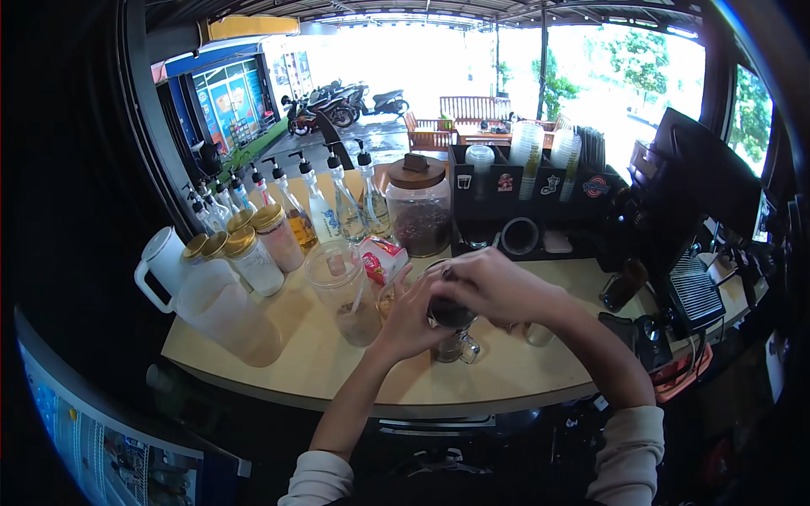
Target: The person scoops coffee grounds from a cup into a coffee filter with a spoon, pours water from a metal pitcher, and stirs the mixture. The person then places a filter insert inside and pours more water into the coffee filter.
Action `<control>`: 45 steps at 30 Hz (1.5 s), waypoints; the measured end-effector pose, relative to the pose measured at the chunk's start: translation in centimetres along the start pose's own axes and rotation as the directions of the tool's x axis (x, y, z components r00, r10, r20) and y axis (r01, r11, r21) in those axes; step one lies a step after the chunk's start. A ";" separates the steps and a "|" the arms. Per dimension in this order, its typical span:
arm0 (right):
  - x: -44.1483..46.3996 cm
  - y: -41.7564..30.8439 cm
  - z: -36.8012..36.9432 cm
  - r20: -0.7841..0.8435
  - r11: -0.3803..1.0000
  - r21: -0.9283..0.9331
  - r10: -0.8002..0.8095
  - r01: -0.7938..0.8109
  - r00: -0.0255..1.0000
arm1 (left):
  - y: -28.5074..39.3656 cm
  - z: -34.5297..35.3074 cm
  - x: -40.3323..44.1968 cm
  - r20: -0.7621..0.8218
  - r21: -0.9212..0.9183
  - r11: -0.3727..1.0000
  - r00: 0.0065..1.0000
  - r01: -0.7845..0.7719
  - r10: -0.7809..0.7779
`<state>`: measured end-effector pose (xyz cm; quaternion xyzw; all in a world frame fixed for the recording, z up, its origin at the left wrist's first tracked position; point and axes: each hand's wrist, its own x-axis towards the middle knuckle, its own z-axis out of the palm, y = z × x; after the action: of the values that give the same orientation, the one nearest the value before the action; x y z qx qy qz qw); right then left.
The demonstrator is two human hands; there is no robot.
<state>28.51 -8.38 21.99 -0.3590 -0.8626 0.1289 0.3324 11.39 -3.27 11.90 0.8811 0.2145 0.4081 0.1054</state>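
My left hand is closed around the side of a dark, round, cup-like vessel; its exact kind is unclear. Over the top of this vessel, my right hand bends its fingers inward in a pinch, and what they grip is hidden. Just below the vessel a clear glass mug with a handle stands on the counter. Left of my left hand is a clear plastic jar with a light stick or spoon inside. A red and white packet lies behind that hand.
Pump bottles, gold-lidded jars and a pitcher line the left side of the wooden counter. A large wooden-lidded jar and a black cup organizer stand behind. At right is a dark machine.
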 end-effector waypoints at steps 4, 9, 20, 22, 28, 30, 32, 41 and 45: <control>-0.2 -0.5 -0.6 -0.041 0.989 0.053 0.139 -0.136 0.989 | 0.4 -0.2 -0.2 -0.088 -0.040 0.996 0.992 0.084 -0.087; -1.3 0.2 1.1 -0.155 0.943 0.291 0.214 -0.162 0.964 | -0.5 0.7 -0.5 -0.197 -0.243 0.966 0.970 0.090 -0.140; -2.3 0.0 1.5 -0.162 0.949 0.262 0.220 -0.173 0.962 | -0.7 2.5 -0.3 -0.278 -0.579 0.815 0.934 0.023 -0.223; -2.5 -0.4 1.5 -0.151 0.953 0.248 0.217 -0.176 0.964 | -0.7 2.4 -0.6 -0.251 -0.536 0.843 0.944 0.050 -0.216; -3.2 -0.7 1.9 -0.263 0.964 0.212 0.214 -0.160 0.941 | -0.9 2.5 -0.7 -0.216 -0.489 0.867 0.950 0.096 -0.227; -3.6 -0.6 2.0 -0.193 0.954 0.276 0.175 -0.118 0.965 | -0.8 2.4 -0.6 -0.208 -0.455 0.885 0.955 0.099 -0.214; -4.0 -0.4 1.7 -0.179 0.965 0.225 0.177 -0.135 0.968 | -0.8 2.4 -0.6 -0.209 -0.455 0.884 0.952 0.108 -0.224; -4.6 0.6 0.8 -0.123 0.927 0.318 0.246 -0.197 0.961 | -0.3 1.5 -0.5 -0.144 -0.375 0.915 0.966 0.149 -0.216; -4.4 1.4 1.0 -0.174 0.916 0.376 0.215 -0.137 0.961 | -0.1 1.7 -0.5 -0.128 -0.408 0.900 0.967 0.151 -0.220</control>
<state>30.87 -10.48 18.51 -0.3801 -0.7477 0.2755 0.4696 12.37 -3.47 10.43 0.7787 0.2193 0.5051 0.3006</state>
